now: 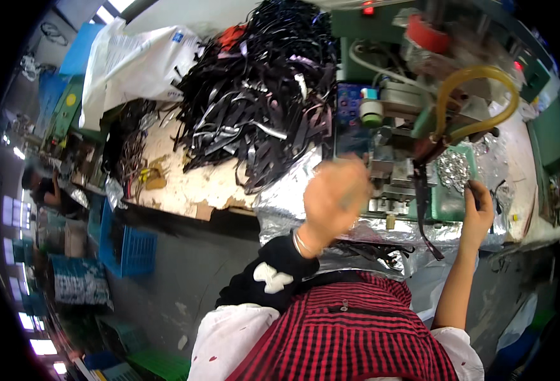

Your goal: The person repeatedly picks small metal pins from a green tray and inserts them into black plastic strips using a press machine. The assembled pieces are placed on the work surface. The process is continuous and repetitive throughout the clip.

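My left hand point(336, 198) is smeared by motion in front of the bench machine point(391, 159), and its fingers cannot be made out. A black cuff with a white bow covers that wrist. At the front right corner of a green tray point(444, 210), my right hand point(479, 206) has thumb and fingertips drawn together; whatever they hold is too small to name. Small silvery metal pieces point(453, 168) lie in the tray. A black strap point(422, 206) hangs down from the machine between my hands.
A large heap of black straps point(261, 95) covers the bench to the left. Beside it lies a white plastic bag point(137, 63). A yellow hose point(483, 71) loops over the machine. Silver foil point(277, 209) lines the bench edge. A blue crate point(134, 249) stands on the floor.
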Tool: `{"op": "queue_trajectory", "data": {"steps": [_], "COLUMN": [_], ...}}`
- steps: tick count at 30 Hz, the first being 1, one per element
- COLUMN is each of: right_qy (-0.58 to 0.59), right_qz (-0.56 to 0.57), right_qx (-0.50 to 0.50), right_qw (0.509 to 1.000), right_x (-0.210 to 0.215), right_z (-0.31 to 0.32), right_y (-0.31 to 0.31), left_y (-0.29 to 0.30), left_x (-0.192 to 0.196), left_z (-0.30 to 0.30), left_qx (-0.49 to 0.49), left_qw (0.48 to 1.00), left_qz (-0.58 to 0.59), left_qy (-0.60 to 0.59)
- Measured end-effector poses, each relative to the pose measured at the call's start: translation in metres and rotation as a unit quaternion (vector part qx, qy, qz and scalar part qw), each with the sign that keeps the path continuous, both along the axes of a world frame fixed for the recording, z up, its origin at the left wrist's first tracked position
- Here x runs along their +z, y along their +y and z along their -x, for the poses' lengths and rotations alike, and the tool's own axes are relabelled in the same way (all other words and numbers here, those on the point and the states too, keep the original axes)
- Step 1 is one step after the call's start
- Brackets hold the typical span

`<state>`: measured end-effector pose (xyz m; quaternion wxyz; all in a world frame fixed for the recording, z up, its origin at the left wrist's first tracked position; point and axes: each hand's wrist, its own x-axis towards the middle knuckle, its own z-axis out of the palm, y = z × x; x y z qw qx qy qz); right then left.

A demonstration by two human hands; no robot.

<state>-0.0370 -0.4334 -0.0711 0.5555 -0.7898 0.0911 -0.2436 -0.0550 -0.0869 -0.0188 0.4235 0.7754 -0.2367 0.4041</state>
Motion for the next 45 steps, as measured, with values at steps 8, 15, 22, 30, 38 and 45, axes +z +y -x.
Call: {"op": "queue_trajectory", "data": {"steps": [8, 15, 22, 30, 38, 45], "right_qy": [-0.012, -0.027, -0.046, -0.127, -0.075, -0.062], "right_qz": [0.009, -0.008, 0.049, -0.069, -0.28, -0.071], "right_qx": [0.042, 0.02, 0.052, 0.138, 0.215, 0.282], "right_qw": [0.999, 0.999, 0.996, 0.98, 0.933, 0.955], "right_x": [0.027, 0.025, 0.054, 0.091, 0.104, 0.136], "right_z": [-0.011, 0.003, 0.039, -0.016, -0.001, 0.031], "right_y": [0.043, 0.038, 0.041, 0.132, 0.148, 0.123], "left_y": [0.011, 0.006, 0.119, 0.139, 0.012, -0.014], "left_x": [-0.058, -0.058, -0.005, -0.037, 0.127, 0.106], "left_z": [-0.062, -0.065, -0.058, -0.061, -0.015, -0.003], "left_qx": [0.134, 0.158, 0.227, 0.151, -0.074, -0.101], "left_qw": [0.948, 0.958, 0.91, 0.96, 0.996, 0.954], "left_qz": [0.015, -0.017, -0.295, -0.171, -0.023, -0.255], "left_qy": [0.288, 0.237, 0.182, 0.165, -0.038, -0.116]}}
